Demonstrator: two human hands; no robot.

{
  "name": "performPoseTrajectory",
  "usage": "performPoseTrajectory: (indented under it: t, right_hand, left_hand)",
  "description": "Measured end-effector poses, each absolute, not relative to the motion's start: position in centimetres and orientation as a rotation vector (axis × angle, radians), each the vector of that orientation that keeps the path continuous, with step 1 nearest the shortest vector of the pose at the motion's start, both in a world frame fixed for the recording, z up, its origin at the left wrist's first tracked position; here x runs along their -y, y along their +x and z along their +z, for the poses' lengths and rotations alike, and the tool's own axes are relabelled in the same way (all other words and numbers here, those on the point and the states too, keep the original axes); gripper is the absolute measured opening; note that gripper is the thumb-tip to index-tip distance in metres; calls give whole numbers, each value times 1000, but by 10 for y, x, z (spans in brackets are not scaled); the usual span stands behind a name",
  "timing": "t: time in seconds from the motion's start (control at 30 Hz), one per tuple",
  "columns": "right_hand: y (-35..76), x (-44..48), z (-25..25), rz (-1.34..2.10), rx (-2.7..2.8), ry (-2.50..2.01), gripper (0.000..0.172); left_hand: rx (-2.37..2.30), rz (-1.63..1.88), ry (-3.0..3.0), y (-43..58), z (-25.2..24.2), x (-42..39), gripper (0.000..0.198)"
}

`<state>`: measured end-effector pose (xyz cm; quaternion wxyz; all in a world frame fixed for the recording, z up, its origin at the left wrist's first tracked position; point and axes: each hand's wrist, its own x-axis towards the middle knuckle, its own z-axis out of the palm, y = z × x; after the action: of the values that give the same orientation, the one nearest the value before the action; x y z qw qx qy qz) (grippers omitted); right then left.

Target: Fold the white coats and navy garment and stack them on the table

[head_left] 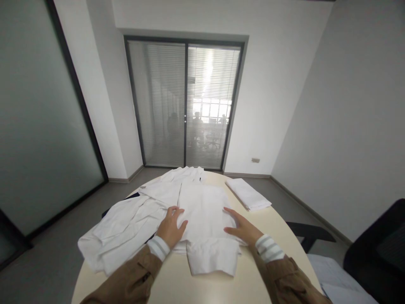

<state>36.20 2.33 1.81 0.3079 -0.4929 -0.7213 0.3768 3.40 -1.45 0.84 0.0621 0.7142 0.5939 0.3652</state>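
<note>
Not a word, brand, number or sign can be read here! The white cloth [204,211] in the middle shows no legible lettering, nor does the white pile [123,223] at left, and the wall plate [255,160] is too small to make out.

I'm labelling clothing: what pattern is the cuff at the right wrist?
Right cuff: white with greyish stripes, clearest in the head view.

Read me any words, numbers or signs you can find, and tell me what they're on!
There are none I can read.
The flat white cloth at centre and the folded white rectangular cloth show no readable writing.
The small grey rectangular wall plate is too small and blurred to tell.
</note>
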Motion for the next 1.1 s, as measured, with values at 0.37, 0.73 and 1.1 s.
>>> performPoseTrajectory:
  t: [0.37, 0.73, 1.1]
  right_hand:
    - [357, -8, 33, 1484, 1882, -1080, 130]
    - [352, -2, 38, 1506, 1706, -930, 98]
    - [346, -2, 33, 1525, 1484, -1020, 62]
  left_hand:
    - [-1651, 775, 2219, 34, 34, 35, 56]
    - [-1148, 698, 2453, 21, 31, 31, 31]
    - [-1392, 1278, 1737, 33, 34, 31, 34]
